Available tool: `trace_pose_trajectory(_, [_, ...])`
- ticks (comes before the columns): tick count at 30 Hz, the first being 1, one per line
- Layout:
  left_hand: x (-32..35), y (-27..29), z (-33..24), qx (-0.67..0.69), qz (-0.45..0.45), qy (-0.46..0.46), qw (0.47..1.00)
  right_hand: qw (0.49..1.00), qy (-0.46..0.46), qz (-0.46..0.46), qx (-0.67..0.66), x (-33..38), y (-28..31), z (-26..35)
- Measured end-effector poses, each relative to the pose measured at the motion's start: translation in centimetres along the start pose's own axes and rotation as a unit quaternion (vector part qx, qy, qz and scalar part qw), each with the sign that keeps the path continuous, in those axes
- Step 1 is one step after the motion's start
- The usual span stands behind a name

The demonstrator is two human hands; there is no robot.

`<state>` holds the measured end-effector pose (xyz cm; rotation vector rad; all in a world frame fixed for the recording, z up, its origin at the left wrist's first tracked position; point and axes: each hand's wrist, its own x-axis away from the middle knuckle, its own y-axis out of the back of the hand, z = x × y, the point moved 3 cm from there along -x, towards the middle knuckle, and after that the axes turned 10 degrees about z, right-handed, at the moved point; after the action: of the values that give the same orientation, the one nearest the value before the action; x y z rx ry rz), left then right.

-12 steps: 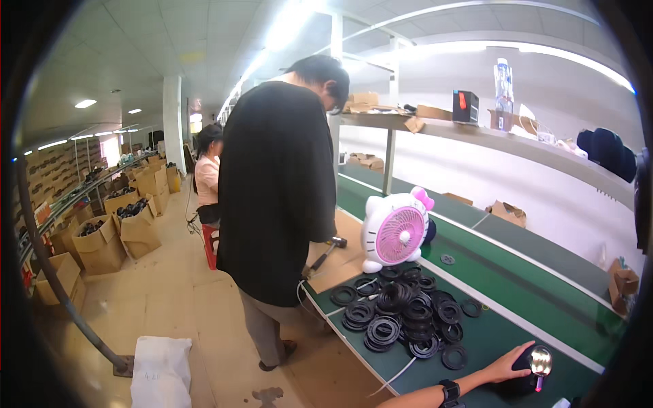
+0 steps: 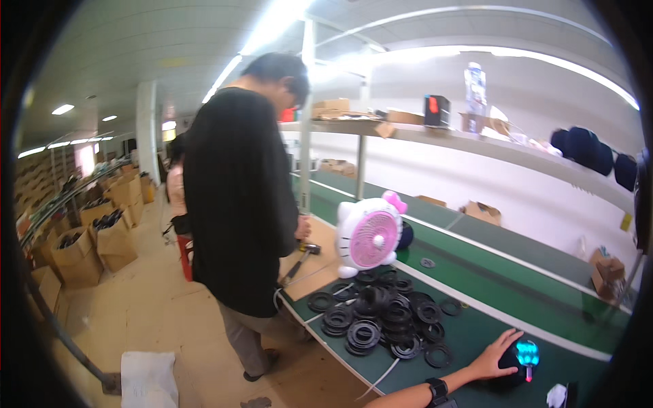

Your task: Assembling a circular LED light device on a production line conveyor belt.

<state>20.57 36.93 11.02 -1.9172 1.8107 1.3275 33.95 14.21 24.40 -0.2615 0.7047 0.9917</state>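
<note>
Black rounded device (image 2: 512, 358): near right of the tabletop (image 2: 471, 334). My left grip (image 2: 487, 362) is clamped around its left side. For steadiness, hold edge to edge, leaving the glowing cyan face (image 2: 527, 353) uncovered.

The green worktop (image 2: 469, 332) carries a pink-and-white fan (image 2: 371, 234), with a heap of black rings (image 2: 388, 309) just this side of the fan. Left of the fan lies a brown sheet (image 2: 326, 234) bearing a hammer (image 2: 297, 266); well right, a black round object (image 2: 509, 359) glows blue.
</note>
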Motion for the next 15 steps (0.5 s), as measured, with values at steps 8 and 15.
trace_pose_trajectory(8, [-1.7, 0.7, -2.3, -0.010, 0.012, -0.024, 1.000, 0.995, 0.037, 0.016, 0.087, 0.2, -0.1, 0.0])
trace_pose_trajectory(15, [-0.6, 2.3, -1.8, -0.020, 0.015, 0.050, 0.998, 0.886, -0.198, -0.241, 0.342, 9.9, 4.3, 9.2])
